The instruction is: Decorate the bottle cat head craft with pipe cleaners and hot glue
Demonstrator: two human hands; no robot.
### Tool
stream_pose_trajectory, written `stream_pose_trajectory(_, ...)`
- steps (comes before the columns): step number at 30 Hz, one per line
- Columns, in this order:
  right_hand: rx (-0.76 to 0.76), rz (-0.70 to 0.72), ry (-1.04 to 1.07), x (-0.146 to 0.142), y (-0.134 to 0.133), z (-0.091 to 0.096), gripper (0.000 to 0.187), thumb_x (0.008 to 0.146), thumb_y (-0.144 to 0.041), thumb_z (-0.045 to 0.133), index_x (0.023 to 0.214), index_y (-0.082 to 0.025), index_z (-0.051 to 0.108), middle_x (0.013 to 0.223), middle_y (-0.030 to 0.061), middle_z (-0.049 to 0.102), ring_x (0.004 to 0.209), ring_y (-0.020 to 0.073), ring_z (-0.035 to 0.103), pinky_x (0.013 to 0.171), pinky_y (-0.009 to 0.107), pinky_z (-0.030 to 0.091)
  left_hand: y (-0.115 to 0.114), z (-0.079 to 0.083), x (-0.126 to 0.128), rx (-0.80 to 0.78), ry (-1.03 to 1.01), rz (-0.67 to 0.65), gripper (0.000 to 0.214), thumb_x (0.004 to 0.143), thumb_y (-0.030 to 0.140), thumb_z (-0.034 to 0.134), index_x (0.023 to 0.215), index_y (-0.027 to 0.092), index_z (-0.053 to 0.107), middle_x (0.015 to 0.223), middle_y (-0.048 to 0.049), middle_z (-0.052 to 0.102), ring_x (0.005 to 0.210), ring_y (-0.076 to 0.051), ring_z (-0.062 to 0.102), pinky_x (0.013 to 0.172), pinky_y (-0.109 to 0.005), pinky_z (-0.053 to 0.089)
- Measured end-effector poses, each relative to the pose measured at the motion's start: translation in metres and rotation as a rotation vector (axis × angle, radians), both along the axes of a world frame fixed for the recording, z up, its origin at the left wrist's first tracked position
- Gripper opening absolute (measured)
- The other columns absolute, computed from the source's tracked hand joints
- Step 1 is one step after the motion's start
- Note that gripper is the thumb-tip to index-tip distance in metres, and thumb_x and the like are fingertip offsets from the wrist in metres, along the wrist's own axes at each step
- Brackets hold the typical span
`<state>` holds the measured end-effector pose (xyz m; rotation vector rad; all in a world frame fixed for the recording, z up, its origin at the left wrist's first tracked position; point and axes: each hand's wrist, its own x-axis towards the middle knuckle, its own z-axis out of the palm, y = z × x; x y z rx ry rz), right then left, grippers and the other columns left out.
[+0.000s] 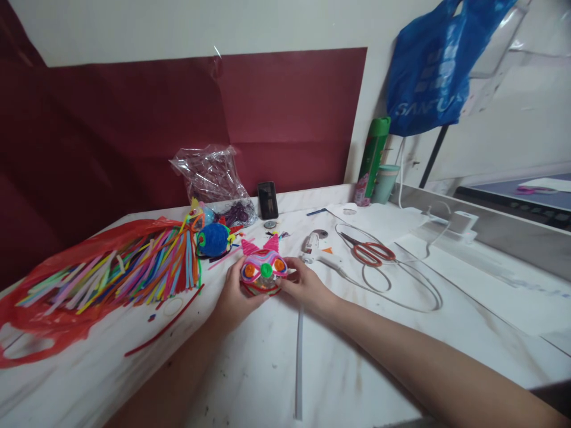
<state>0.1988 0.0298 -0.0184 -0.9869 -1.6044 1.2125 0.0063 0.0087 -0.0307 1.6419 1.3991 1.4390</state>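
Note:
A pipe-cleaner animal head (264, 267) with pink pointed ears, orange eyes and a green nose is held above the middle of the table, its face towards me. My left hand (236, 300) grips its left side, the fingers curled behind it. From the other side my right hand (306, 284) closes on its lower right edge, thumb in front. Below the right hand a grey flat strip (299, 368) runs down the table. Just beyond lies a white hot glue gun (321, 255) with its cable. A blue wound ball figure (214, 239) sits behind my left hand.
A red plastic bag (49, 333) with many coloured pipe cleaners (156, 267) spreads across the left. Orange-handled scissors (369, 252) lie among cables at right. A phone (267, 201), clear plastic bag (207, 172), green can (375, 157) and cup (386, 183) stand at the back.

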Motion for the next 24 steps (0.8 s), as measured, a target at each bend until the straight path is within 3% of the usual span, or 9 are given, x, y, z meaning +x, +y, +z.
stream_pose_trajectory(4, 0.045, 0.05, -0.016, -0.001, 0.0, -0.003, 0.044, 0.077, -0.035, 0.066, 0.116, -0.018, 0.053, 0.11, 0.0096, 0.068, 0.086, 0.0206, 0.068, 0.077, 0.036, 0.055, 0.0, 0.002, 0.006, -0.027, -0.033, -0.004, 0.095, 0.05, 0.026, 0.083, 0.134, 0.017, 0.038, 0.137, -0.0179, 0.049, 0.126, -0.035, 0.05, 0.104, -0.046, 0.043)
stream_pose_trajectory(7, 0.114, 0.065, -0.166, 0.011, 0.007, 0.011, 0.047, 0.083, -0.035, 0.061, 0.126, -0.017, 0.051, 0.118, 0.0123, 0.066, 0.094, 0.0222, 0.067, 0.079, 0.035, 0.055, 0.003, 0.003, 0.004, -0.04, -0.096, 0.001, 0.095, 0.049, 0.027, 0.084, 0.131, 0.019, 0.038, 0.136, -0.0171, 0.049, 0.125, -0.035, 0.05, 0.105, -0.048, 0.042)
stream_pose_trajectory(9, 0.234, -0.068, -0.416, 0.027, 0.017, 0.028, 0.045, 0.087, -0.033, 0.056, 0.129, -0.016, 0.051, 0.124, 0.0141, 0.063, 0.105, 0.0234, 0.064, 0.082, 0.034, 0.053, 0.005, 0.003, 0.0, -0.066, -0.141, 0.025, 0.093, 0.049, 0.027, 0.085, 0.13, 0.021, 0.039, 0.135, -0.0158, 0.05, 0.125, -0.034, 0.051, 0.105, -0.05, 0.041)
stream_pose_trajectory(11, 0.395, -0.283, -0.836, 0.047, 0.029, 0.043, 0.037, 0.091, -0.025, 0.05, 0.125, -0.012, 0.055, 0.125, 0.0153, 0.061, 0.114, 0.0245, 0.058, 0.091, 0.033, 0.047, 0.007, 0.004, -0.005, -0.106, -0.193, 0.045, 0.091, 0.05, 0.027, 0.085, 0.129, 0.021, 0.04, 0.133, -0.0142, 0.052, 0.123, -0.033, 0.053, 0.105, -0.051, 0.04)
stream_pose_trajectory(12, 0.427, -0.332, -1.094, 0.057, 0.034, 0.048, 0.034, 0.091, -0.024, 0.047, 0.121, -0.012, 0.057, 0.122, 0.0158, 0.063, 0.113, 0.0261, 0.057, 0.092, 0.035, 0.045, 0.008, 0.004, -0.007, -0.123, -0.224, 0.056, 0.09, 0.051, 0.026, 0.085, 0.128, 0.021, 0.04, 0.131, -0.0134, 0.053, 0.121, -0.032, 0.055, 0.105, -0.051, 0.041)
stream_pose_trajectory(13, 0.423, -0.335, -1.173, 0.065, 0.039, 0.051, 0.031, 0.089, -0.021, 0.049, 0.115, -0.009, 0.061, 0.116, 0.0187, 0.065, 0.111, 0.0295, 0.057, 0.09, 0.037, 0.044, 0.009, 0.005, -0.009, -0.134, -0.258, 0.066, 0.088, 0.051, 0.026, 0.085, 0.127, 0.022, 0.042, 0.129, -0.0124, 0.055, 0.119, -0.031, 0.056, 0.104, -0.05, 0.042)
stream_pose_trajectory(17, 0.41, -0.277, -1.303, 0.079, 0.045, 0.035, 0.02, 0.081, -0.014, 0.054, 0.094, -0.008, 0.068, 0.1, 0.0208, 0.069, 0.102, 0.0329, 0.059, 0.082, 0.037, 0.042, 0.014, 0.004, -0.012, -0.132, -0.314, 0.107, 0.088, 0.049, 0.023, 0.086, 0.125, 0.021, 0.043, 0.124, -0.0104, 0.058, 0.114, -0.028, 0.06, 0.102, -0.046, 0.045)
stream_pose_trajectory(20, 0.422, -0.262, -1.328, 0.077, 0.046, 0.018, 0.025, 0.082, -0.013, 0.05, 0.1, -0.008, 0.067, 0.101, 0.0188, 0.068, 0.099, 0.0308, 0.059, 0.079, 0.036, 0.041, 0.016, -0.001, -0.012, -0.108, -0.289, 0.084, 0.091, 0.049, 0.025, 0.087, 0.127, 0.021, 0.041, 0.127, -0.0119, 0.056, 0.114, -0.029, 0.06, 0.102, -0.045, 0.044)
stream_pose_trajectory(24, 0.436, -0.286, -1.321, 0.077, 0.056, 0.009, 0.026, 0.081, -0.016, 0.052, 0.1, -0.008, 0.066, 0.105, 0.0189, 0.066, 0.103, 0.0315, 0.055, 0.08, 0.035, 0.039, 0.015, -0.006, -0.013, -0.097, -0.29, 0.038, 0.096, 0.051, 0.028, 0.087, 0.133, 0.022, 0.036, 0.133, -0.0136, 0.052, 0.119, -0.03, 0.057, 0.102, -0.045, 0.044)
